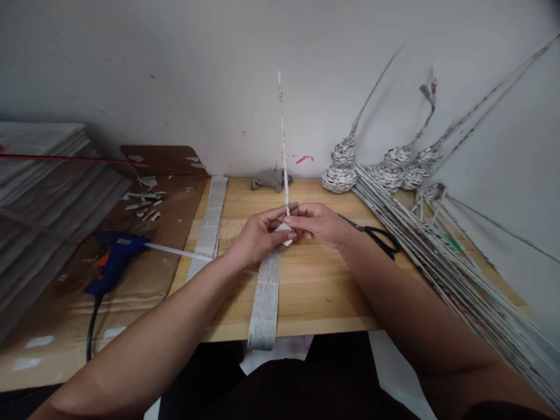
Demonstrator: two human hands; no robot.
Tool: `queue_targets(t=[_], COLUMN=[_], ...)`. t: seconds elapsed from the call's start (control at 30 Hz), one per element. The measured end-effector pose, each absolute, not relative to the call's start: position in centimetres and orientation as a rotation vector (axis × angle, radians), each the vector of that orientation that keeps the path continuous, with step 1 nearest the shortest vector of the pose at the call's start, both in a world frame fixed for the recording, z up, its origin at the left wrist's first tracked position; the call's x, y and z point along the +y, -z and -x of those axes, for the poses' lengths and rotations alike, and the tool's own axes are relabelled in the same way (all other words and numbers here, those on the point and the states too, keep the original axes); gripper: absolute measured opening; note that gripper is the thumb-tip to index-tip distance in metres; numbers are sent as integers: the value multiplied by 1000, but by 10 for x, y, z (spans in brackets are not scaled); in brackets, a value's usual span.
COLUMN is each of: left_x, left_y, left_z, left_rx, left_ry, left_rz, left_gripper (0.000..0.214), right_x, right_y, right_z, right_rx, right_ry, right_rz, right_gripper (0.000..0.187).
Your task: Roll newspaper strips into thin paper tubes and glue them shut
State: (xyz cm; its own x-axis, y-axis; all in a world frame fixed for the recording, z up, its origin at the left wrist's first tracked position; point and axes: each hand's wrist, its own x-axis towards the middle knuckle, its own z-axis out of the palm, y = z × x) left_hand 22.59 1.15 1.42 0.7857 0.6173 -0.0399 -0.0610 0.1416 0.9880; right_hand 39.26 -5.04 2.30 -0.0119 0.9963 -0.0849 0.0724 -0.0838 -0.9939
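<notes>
Over the middle of the wooden board, my left hand (258,238) pinches the upper end of a newspaper strip (266,297), whose white tip is folded between the fingers. The strip hangs down towards me and past the board's front edge. My right hand (321,221) meets the left, its thumb and fingers closed around the foot of a thin rolled paper tube (283,134). That tube stands nearly upright above both hands. Fingers hide the spot where strip and tube meet. More newspaper strips (210,216) lie flat left of my hands.
Black scissors (380,239) and a bundle of paper tubes (420,251) lie at right, near woven paper gourds (339,176). A blue glue gun (116,262) rests on cardboard at left, beside stacked newspapers (39,216). A grey cloth (266,180) sits by the wall.
</notes>
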Motion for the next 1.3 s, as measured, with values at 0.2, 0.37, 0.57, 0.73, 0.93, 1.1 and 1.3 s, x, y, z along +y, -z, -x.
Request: queue_targets(t=[0.2,0.37,0.57,0.73,0.93,1.1,1.3], left_x=[13,17,16,12,12,9,6], left_y=[-16,-9,-5,-11,-10,-14,-14], left_z=[-224,-224,-223,-223,-221,-222,-223], left_rx=[528,624,558,508,459,455,456], left_ry=[-407,-321,-272,-220,-207,-180,-195], left_rz=[-1384,-1482,-1592,-1581,-1529,-1419,-1377], left_gripper=[72,26,24,20,21,24,25], right_x=[-49,-49,-51,-52,-51,-52,-52], right_y=[-20,-22,-26,-27,-27,-28,-29], right_z=[-398,-399,-397,-395,-393,-391,-390], right_rx=[-1194,-1251,-1285,-1174,-1093,-1090,-1127], right_ry=[-1350,-1302,-1255,-1328,-1426,-1440,-1340], right_rz=[1241,1303,1326,1300,1229,1202,1244], right_gripper=[36,36,34,36,39,41,43])
